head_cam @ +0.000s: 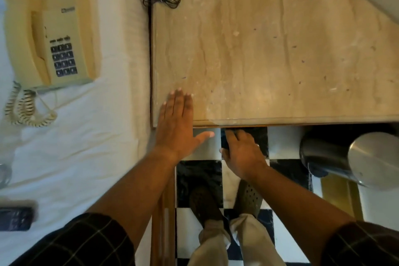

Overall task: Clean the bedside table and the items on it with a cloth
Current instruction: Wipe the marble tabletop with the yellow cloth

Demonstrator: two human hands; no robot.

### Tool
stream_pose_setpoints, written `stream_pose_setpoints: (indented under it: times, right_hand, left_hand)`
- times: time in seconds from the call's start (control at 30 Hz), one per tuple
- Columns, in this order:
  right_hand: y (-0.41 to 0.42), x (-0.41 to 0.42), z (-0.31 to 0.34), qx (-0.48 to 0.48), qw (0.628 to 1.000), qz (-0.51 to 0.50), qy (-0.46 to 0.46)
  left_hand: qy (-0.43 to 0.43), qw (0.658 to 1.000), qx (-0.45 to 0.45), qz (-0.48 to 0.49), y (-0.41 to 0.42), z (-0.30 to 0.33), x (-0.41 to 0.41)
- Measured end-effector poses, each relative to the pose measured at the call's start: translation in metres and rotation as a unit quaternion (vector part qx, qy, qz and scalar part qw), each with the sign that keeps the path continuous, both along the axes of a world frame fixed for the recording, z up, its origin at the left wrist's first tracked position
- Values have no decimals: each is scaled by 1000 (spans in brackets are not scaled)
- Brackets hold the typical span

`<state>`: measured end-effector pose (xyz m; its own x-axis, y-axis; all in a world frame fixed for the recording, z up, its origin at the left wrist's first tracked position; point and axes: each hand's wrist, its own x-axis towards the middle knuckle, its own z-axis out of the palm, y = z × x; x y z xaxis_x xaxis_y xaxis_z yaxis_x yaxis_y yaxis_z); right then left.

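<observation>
2 hands [179, 123] at bedside table [269, 49], right perhaps gripping

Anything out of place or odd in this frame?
Yes. The telephone sits on the white bed, not the bedside table, its cord trailing across the gap. No cloth is visible in either hand.

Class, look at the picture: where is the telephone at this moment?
In the head view, the telephone lies upper left on the white bed, left of the bedside table, not on it.
</observation>
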<state>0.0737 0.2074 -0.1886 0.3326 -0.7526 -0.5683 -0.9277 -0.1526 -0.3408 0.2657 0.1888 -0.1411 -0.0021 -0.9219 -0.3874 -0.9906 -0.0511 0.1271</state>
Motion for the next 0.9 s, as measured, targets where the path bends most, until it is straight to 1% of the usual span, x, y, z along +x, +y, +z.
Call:
stream_pose_setpoints:
  times: [0.1,0.27,0.37,0.53,0.7,0.9]
  right_hand:
    - [-8,9,-11,-20,1000,19,12]
    - [-18,20,-24,-10,996,18,83]
    - [-10,17,-27,-40,992,30,112]
    - [-12,4,-33,-51,993,74,73]
    - [-14,4,-33,-52,992,83,79]
    - [25,-2,-30,-27,996,64,53]
  left_hand:
    - [-19,999,-17,-30,-8,-11,-1]
    - [-22,999,-28,-25,-14,-25,-4]
    - [-30,998,-50,-27,-14,-34,-3]
    - [-35,996,-75,-31,-10,-42,-3]
    - [-34,996,-72,-33,-11,-42,-4]
    - [-40,997,-63,-26,-12,-40,-4]
